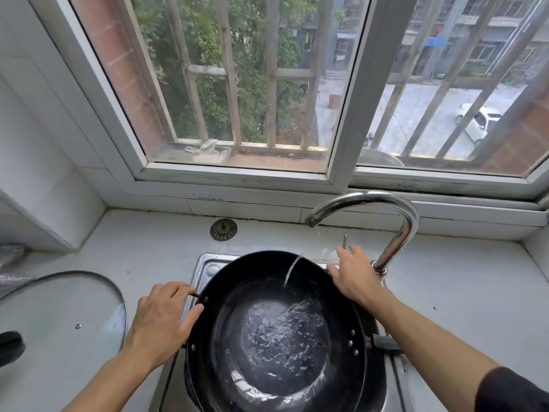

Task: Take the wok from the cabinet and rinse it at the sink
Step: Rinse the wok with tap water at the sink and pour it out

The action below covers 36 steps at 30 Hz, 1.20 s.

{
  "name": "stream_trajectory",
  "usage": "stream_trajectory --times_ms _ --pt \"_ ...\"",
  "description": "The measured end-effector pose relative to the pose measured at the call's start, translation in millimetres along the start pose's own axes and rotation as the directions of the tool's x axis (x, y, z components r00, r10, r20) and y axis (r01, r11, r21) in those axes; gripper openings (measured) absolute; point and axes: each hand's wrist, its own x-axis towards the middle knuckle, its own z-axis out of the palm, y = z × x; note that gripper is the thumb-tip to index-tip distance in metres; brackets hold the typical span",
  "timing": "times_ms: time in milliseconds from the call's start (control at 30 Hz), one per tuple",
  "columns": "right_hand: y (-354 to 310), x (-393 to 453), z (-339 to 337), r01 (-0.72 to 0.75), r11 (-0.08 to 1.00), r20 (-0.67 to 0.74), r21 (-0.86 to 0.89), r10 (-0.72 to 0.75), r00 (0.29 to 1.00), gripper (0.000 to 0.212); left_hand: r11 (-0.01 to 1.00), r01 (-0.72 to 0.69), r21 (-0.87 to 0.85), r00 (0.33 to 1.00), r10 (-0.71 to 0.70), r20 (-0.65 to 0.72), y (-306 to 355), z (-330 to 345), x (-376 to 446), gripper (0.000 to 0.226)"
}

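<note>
Gripping the small loop handle at the wok's left rim, the left hand (162,318) has its fingers curled over the loop and its thumb laid against the outside of the rim. Across the pan, the right hand (355,278) rests at the far right rim with fingers relaxed and spread, fingertips up by the thin lever (345,242) of the tap; whether that grip actually touches the lever cannot be told.

From the head view, the black wok (276,331) sits in the steel sink (205,267) and fills almost all of the basin, so only the back left corner and a strip of the right edge of the sink show. A shallow pool of rippling water (282,337) covers its bottom, fed by a thin stream falling from the curved chrome tap (395,215). The long handle (384,341) of the wok points right over the sink edge.

A small printed label (210,198) sits on the tile below the window frame, too blurred to read.

On the white worktop (142,251) a glass lid (62,310) with a black knob lies left of the sink, just beside the left hand. A metal sink strainer (223,229) lies behind the sink near the wall. Right of the tap the worktop runs open to the corner.
</note>
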Motion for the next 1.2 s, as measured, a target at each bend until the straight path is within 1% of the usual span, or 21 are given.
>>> stream_trajectory --times_ms 67,167,233,300,333,400,500,567,633,733,833,933,1000,1033,1067,1133,1167,1200 --pt "-5 1 -3 -0.027 0.999 0.045 0.037 0.026 0.999 0.048 1.0 -0.009 0.013 1.0 0.009 0.019 0 -1 0 0.054" --pt "-2 -8 -9 -0.022 0.99 0.036 0.138 0.017 0.999 0.048 0.999 -0.035 -0.032 0.999 0.036 0.021 -1 -4 -2 0.033" --pt "8 -23 -15 0.045 0.987 -0.022 0.156 -0.042 0.999 0.044 0.993 -0.087 -0.077 0.996 0.089 0.022 -5 -7 -5 0.035" --pt "20 -46 -20 0.17 0.974 -0.048 0.15 -0.165 0.985 0.044 0.985 -0.156 -0.077 0.987 0.158 0.022 -12 -10 -8 0.039" --pt "28 -58 -20 0.227 0.963 -0.031 0.146 -0.225 0.974 0.047 0.979 -0.187 -0.078 0.981 0.189 0.029 -15 -12 -9 0.042" --pt "45 -84 -18 0.27 0.956 0.061 0.115 -0.278 0.959 0.053 0.97 -0.226 -0.087 0.971 0.232 0.062 -21 -14 -12 0.051" --pt "76 -114 -6 0.226 0.974 0.209 0.031 -0.228 0.951 0.063 0.966 -0.253 -0.058 0.957 0.259 0.134 -26 -17 -15 0.057" --pt "87 -128 4 0.182 0.983 0.268 -0.003 -0.175 0.947 0.068 0.964 -0.259 -0.057 0.951 0.265 0.16 -28 -19 -13 0.061" --pt "91 -136 12 0.172 0.985 0.298 -0.011 -0.161 0.941 0.075 0.953 -0.296 -0.062 0.934 0.302 0.193 -29 -20 -11 0.066" --pt "88 -142 21 0.177 0.984 0.276 -0.016 -0.166 0.947 0.082 0.924 -0.382 -0.036 0.887 0.377 0.267 -32 -17 -11 0.07" --pt "84 -141 29 0.164 0.986 0.219 0.015 -0.163 0.962 0.088 0.894 -0.439 0.086 0.854 0.386 0.349 -29 -16 -10 0.076" --pt "82 -139 40 0.188 0.982 0.207 -0.019 -0.18 0.962 0.086 0.873 -0.45 0.186 0.867 0.378 0.323 -28 -12 -8 0.081" --pt "81 -139 47 0.175 0.984 0.17 -0.024 -0.168 0.971 0.083 0.866 -0.449 0.222 0.877 0.378 0.298 -26 -13 -9 0.082" --pt "81 -140 49 0.171 0.985 0.148 -0.015 -0.167 0.975 0.081 0.851 -0.468 0.24 0.873 0.403 0.274 -23 -15 -9 0.076" --pt "80 -140 51 0.17 0.985 0.127 -0.001 -0.169 0.977 0.079 0.819 -0.502 0.276 0.86 0.442 0.255 -18 -18 -11 0.066" --pt "79 -137 54 0.177 0.984 0.078 0.014 -0.177 0.981 0.077 0.736 -0.578 0.353 0.814 0.549 0.188 -9 -22 -15 0.038" --pt "77 -135 55 0.174 0.985 0.06 0.018 -0.175 0.983 0.076 0.702 -0.606 0.374 0.789 0.592 0.167 -7 -23 -17 0.032" --pt "76 -133 55 0.166 0.986 0.041 0.023 -0.166 0.985 0.074 0.677 -0.625 0.389 0.769 0.621 0.156 -7 -23 -18 0.041"
